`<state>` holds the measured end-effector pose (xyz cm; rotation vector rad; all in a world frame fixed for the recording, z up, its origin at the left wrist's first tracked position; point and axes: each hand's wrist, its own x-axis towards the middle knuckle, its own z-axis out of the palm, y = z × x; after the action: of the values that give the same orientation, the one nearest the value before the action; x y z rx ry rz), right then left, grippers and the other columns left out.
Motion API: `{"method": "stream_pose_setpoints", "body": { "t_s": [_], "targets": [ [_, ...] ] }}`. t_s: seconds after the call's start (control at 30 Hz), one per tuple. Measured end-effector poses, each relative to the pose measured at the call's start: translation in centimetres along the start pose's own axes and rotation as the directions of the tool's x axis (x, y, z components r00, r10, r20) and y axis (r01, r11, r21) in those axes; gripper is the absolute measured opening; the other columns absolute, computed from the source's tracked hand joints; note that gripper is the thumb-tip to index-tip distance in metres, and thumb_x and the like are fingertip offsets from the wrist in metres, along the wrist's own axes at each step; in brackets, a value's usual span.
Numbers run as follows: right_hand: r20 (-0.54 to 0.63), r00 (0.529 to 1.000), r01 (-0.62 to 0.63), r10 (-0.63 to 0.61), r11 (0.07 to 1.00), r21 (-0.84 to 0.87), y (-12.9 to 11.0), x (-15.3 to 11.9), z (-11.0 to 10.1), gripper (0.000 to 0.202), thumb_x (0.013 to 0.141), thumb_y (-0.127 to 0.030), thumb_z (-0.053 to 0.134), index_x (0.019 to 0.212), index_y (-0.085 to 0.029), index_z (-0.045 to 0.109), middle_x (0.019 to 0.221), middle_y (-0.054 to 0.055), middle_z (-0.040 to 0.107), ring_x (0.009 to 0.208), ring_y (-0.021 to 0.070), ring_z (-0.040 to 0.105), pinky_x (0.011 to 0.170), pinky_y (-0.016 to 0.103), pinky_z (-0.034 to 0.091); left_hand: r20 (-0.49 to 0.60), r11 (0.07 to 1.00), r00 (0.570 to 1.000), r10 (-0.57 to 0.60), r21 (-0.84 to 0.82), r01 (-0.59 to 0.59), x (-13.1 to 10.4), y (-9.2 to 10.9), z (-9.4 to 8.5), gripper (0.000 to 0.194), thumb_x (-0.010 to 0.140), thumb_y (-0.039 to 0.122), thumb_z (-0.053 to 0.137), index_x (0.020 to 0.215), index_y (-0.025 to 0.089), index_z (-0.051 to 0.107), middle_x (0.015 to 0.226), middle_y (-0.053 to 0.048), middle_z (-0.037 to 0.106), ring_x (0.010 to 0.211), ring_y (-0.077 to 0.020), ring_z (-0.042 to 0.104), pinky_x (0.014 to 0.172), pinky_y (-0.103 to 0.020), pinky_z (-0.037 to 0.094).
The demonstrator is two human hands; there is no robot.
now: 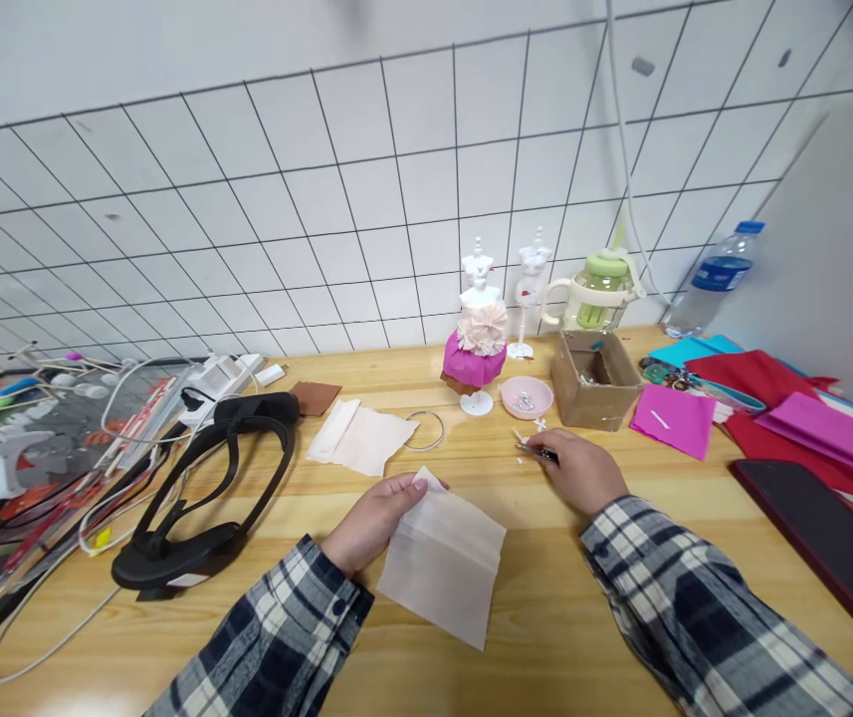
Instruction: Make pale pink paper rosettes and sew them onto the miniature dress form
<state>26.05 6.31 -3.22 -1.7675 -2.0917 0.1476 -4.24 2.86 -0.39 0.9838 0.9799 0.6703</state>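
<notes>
My left hand point(375, 518) pinches the top corner of a thin, pale pink fabric square point(447, 563), which hangs slightly creased above the table. Further right, my right hand point(582, 468) has its fingers closed on a small dark-handled metal tool point(543, 453) low over the tabletop; its exact kind is unclear. Small white scraps point(540, 425) lie beside the tool's tip. Behind them stands a miniature white dress form point(480, 289) wearing a magenta puffed skirt point(475, 358) and a pale ruffled top point(483, 329). More pale fabric point(366, 438) rests behind my left hand.
A pink dish point(528, 398) of small beads and a cardboard box point(596, 383) stand at the back. To the left are a black headset frame point(247, 478), cables and a glue gun point(4, 463). Coloured fabrics point(672, 420) and a phone point(818, 548) lie right.
</notes>
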Motion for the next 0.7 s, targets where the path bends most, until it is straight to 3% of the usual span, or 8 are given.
{"method": "stream_pose_setpoints", "body": {
  "t_s": [0.17,0.3,0.4,0.47,0.5,0.57,0.63,0.7],
  "targets": [
    [0.004,1.0,-0.021,0.021,1.0,0.021,-0.5,0.3,0.1,0.025,0.088,-0.043,0.052,0.097,-0.025,0.067,0.099,0.003,0.069,0.086,0.0186,0.064,0.065,0.028,0.043,0.0,1.0,1.0,0.002,-0.013,-0.002,-0.2,0.2,0.2,0.042,0.084,0.048,0.061,0.103,0.012,0.068,0.092,-0.011,0.072,0.077,-0.0191,0.065,0.073,-0.028,0.047],
    [0.021,0.998,-0.053,0.052,0.997,0.048,-0.8,0.9,0.3,0.024,0.09,-0.036,0.049,0.094,-0.023,0.069,0.093,0.005,0.069,0.083,0.0195,0.063,0.065,0.028,0.043,0.001,1.0,1.0,0.004,-0.02,-0.004,-0.3,0.3,0.3,0.042,0.084,0.048,0.061,0.104,0.011,0.068,0.093,-0.011,0.072,0.077,-0.0192,0.065,0.073,-0.029,0.046],
    [-0.167,0.983,-0.043,0.073,0.983,0.177,-0.3,1.6,-0.7,0.026,0.09,-0.037,0.049,0.097,-0.021,0.069,0.098,0.007,0.068,0.088,0.0203,0.063,0.071,0.03,0.046,-0.032,0.999,0.999,0.025,-0.029,-0.026,-0.2,0.1,0.6,0.043,0.083,0.049,0.061,0.102,0.011,0.068,0.089,-0.011,0.072,0.075,-0.0196,0.065,0.071,-0.029,0.046],
    [-0.405,0.903,-0.039,0.143,0.966,0.254,0.4,2.3,-2.3,0.03,0.088,-0.04,0.052,0.097,-0.018,0.07,0.101,0.009,0.067,0.092,0.021,0.062,0.076,0.03,0.046,-0.15,0.993,0.982,0.111,-0.03,-0.117,0.1,-0.1,0.9,0.042,0.083,0.05,0.061,0.102,0.013,0.068,0.088,-0.009,0.072,0.075,-0.0197,0.063,0.071,-0.029,0.046],
    [-0.521,0.83,-0.062,0.201,0.96,0.272,0.8,2.7,-3.2,0.031,0.087,-0.042,0.054,0.095,-0.017,0.07,0.1,0.01,0.067,0.091,0.0217,0.062,0.077,0.031,0.046,-0.228,0.983,0.958,0.174,-0.012,-0.182,0.3,-0.3,1.2,0.042,0.083,0.05,0.06,0.103,0.014,0.068,0.09,-0.008,0.072,0.076,-0.02,0.063,0.071,-0.029,0.046],
    [-0.647,0.711,-0.114,0.274,0.954,0.278,1.8,3.6,-5.0,0.035,0.087,-0.044,0.053,0.098,-0.016,0.07,0.096,0.01,0.069,0.09,0.0231,0.062,0.077,0.032,0.046,-0.307,0.962,0.912,0.273,0.076,-0.263,0.8,-0.5,1.6,0.042,0.083,0.051,0.06,0.106,0.016,0.068,0.093,-0.007,0.071,0.08,-0.0204,0.061,0.073,-0.029,0.045],
    [-0.675,0.662,-0.204,0.327,0.944,0.258,2.9,4.4,-6.3,0.039,0.087,-0.048,0.052,0.103,-0.017,0.07,0.096,0.011,0.07,0.086,0.025,0.062,0.071,0.033,0.044,-0.28,0.95,0.91,0.306,0.146,-0.274,1.2,-0.6,1.9,0.043,0.083,0.051,0.059,0.108,0.017,0.068,0.09,-0.006,0.071,0.078,-0.02,0.06,0.072,-0.029,0.044],
    [-0.637,0.678,-0.313,0.366,0.928,0.201,3.9,5.0,-7.1,0.04,0.086,-0.049,0.051,0.108,-0.021,0.07,0.096,0.012,0.071,0.081,0.0264,0.061,0.065,0.034,0.04,-0.219,0.949,0.929,0.299,0.172,-0.265,1.5,-0.7,2.0,0.044,0.084,0.052,0.058,0.108,0.017,0.069,0.086,-0.006,0.07,0.075,-0.0197,0.06,0.07,-0.029,0.044]
  ]
}}
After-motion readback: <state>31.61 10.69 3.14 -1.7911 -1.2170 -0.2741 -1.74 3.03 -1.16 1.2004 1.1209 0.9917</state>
